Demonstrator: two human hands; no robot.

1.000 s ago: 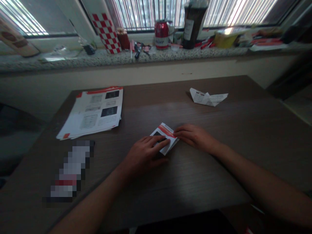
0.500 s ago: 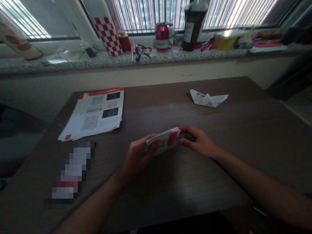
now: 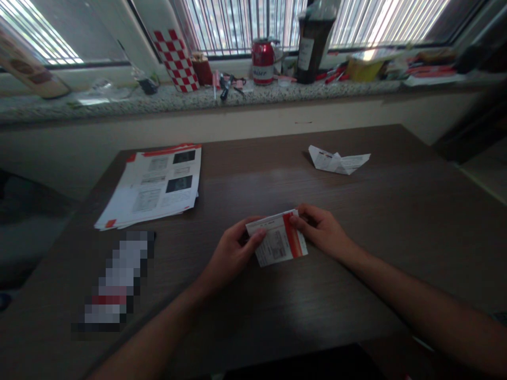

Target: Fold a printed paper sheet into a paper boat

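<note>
A folded sheet of printed paper (image 3: 277, 245), white with a red-orange band, is held between my two hands above the table. My left hand (image 3: 233, 248) pinches its left side, thumb on the face towards me and fingers behind. On its upper right corner, my right hand (image 3: 320, 227) grips with the thumb in front; the other fingers are partly hidden behind the paper. Farther back on the right stands a folded paper boat (image 3: 336, 161) with print on it. A stack of printed sheets (image 3: 158, 184) lies at the back left of the table.
The dark wooden table (image 3: 376, 221) reaches to the wall under the window. A blurred-out dark-edged object (image 3: 119, 279) lies at the left. On the stone windowsill (image 3: 170, 105) stand a red can (image 3: 262, 60), a dark bottle (image 3: 312, 47) and a red-checked box (image 3: 177, 60).
The folded paper has tilted so that its printed face shows more fully. My right hand has closed its thumb onto the paper's right corner. The boat and the stack have stayed put.
</note>
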